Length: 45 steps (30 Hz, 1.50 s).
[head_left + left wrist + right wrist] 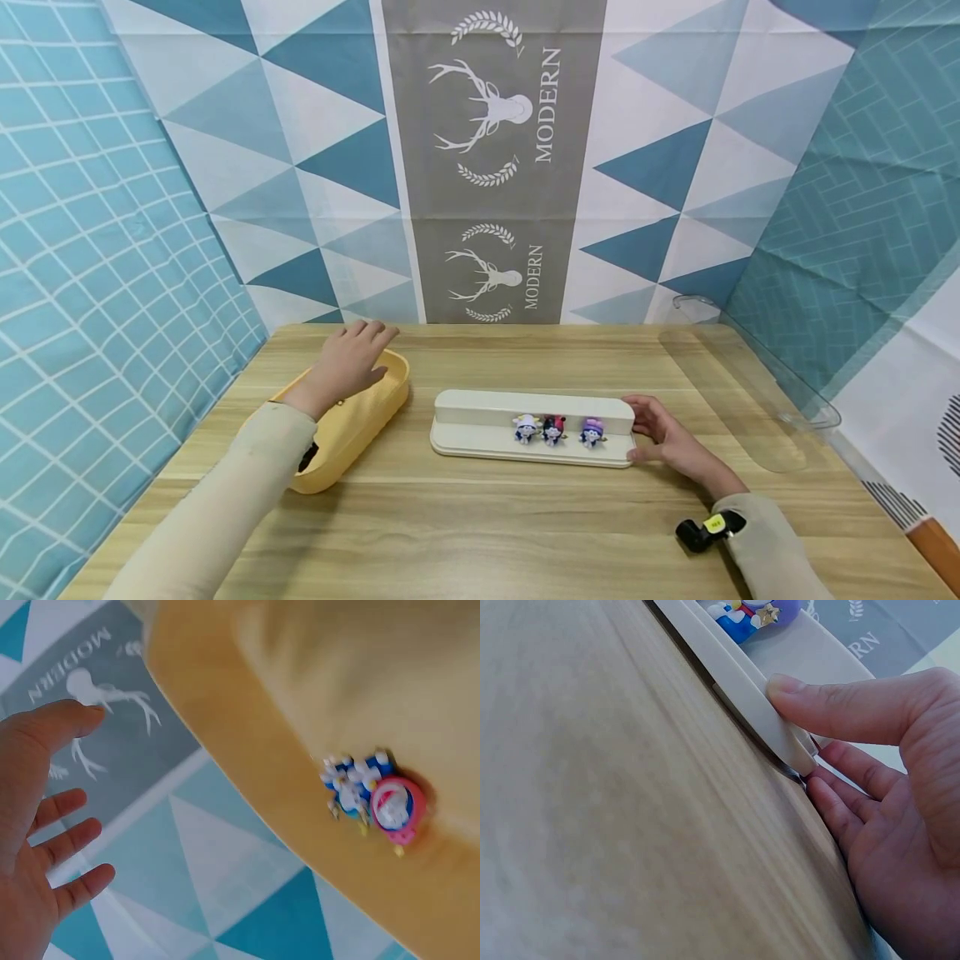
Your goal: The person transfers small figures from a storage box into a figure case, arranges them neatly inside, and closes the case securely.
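My left hand [351, 358] hovers over the far end of a yellow oval tray [378, 410], palm down with fingers straight and spread [64, 844], holding nothing. In the left wrist view, small blue, white and pink figurines [373, 801] lie inside the yellow tray [247, 727]. A long white stepped stand [480, 417] lies at the table's middle with three small figurines [553, 429] in a row on its lower step. My right hand [663, 433] grips the stand's right end, thumb [825, 709] on the front lip [742, 697], fingers round the end.
A clear plastic lid or tub [750, 392] lies at the table's right rear corner. Patterned cloth walls close in the table on three sides. A wrist camera [701, 532] sits on my right forearm. Bare wood table [487, 525] stretches in front of the stand.
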Tool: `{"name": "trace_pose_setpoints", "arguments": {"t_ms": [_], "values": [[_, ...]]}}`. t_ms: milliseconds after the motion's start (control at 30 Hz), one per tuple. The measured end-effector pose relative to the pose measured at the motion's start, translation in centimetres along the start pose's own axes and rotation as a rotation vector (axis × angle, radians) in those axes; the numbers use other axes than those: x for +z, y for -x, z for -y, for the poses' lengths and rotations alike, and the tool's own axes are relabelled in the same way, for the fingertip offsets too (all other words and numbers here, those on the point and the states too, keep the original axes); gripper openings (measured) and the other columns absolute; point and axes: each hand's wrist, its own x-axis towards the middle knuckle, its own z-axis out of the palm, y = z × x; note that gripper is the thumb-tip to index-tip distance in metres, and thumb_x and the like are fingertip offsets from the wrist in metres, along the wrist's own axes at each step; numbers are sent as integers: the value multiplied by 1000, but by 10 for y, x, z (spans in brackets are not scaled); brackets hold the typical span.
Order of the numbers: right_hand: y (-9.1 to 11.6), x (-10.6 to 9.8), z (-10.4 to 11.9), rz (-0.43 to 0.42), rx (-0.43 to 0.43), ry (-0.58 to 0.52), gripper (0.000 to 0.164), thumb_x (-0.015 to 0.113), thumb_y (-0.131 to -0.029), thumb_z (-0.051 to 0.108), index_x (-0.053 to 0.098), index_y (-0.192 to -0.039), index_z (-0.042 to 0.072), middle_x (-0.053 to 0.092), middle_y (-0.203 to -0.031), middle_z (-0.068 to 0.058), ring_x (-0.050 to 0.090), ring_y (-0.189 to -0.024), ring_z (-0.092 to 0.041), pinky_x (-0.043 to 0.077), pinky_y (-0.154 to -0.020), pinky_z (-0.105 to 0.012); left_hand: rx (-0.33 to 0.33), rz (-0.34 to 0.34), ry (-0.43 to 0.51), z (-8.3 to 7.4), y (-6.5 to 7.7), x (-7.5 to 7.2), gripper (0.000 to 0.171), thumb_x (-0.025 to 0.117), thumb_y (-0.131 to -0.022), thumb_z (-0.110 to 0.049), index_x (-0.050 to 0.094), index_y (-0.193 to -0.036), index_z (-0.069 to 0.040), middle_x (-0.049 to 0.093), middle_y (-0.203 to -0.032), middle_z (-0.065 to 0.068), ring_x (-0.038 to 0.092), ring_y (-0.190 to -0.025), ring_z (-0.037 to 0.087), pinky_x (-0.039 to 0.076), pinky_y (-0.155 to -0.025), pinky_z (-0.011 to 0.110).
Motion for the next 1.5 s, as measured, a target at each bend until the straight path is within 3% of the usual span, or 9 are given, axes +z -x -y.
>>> {"name": "trace_pose_setpoints", "arguments": {"t_ms": [467,700,900,1000,1133,1267,1500], "values": [[0,0,1,-2,7,-4,82,77,-76,-10,29,-143,-11,43,-133,-34,51,-114,-1,42,-97,-17,-121,44,91,35,17,22,63,82,-81,-17,52,-133,2,56,-117,25,55,-107,43,49,-81,58],[0,1,2,-2,-2,-2,82,77,-76,-10,29,-142,-11,43,-133,-35,51,-115,0,42,-97,-16,-171,120,139,42,25,32,60,79,-83,-14,51,-132,5,55,-118,28,54,-110,47,48,-85,61],[0,2,2,-2,1,0,81,77,-77,-10,29,-143,-11,43,-133,-35,51,-115,0,42,-97,-16,-176,193,119,40,30,40,55,76,-85,-14,50,-129,6,54,-114,29,55,-104,47,49,-84,59],[0,1,2,-5,7,0,81,77,-76,-10,30,-143,-11,43,-133,-35,51,-114,0,42,-97,-16,-177,222,121,37,33,45,53,76,-82,-12,49,-124,7,53,-109,30,55,-100,48,52,-76,58],[0,0,2,-10,18,0,81,77,-76,-10,30,-142,-10,44,-133,-34,51,-114,0,42,-97,-16,-217,274,142,33,36,50,49,72,-81,-8,48,-121,7,53,-106,32,55,-100,51,52,-72,60],[0,0,2,-7,21,-5,81,77,-76,-10,30,-142,-10,44,-133,-33,51,-114,0,42,-97,-16,-256,330,136,27,39,53,42,68,-85,-6,47,-119,7,52,-105,32,53,-103,51,52,-77,60],[0,1,-1,-6,17,-3,81,78,-76,-10,31,-142,-10,46,-132,-30,52,-114,-1,42,-97,-16,-332,461,88,12,41,52,30,53,-97,-3,48,-124,6,50,-109,31,51,-107,47,54,-72,55]]}}
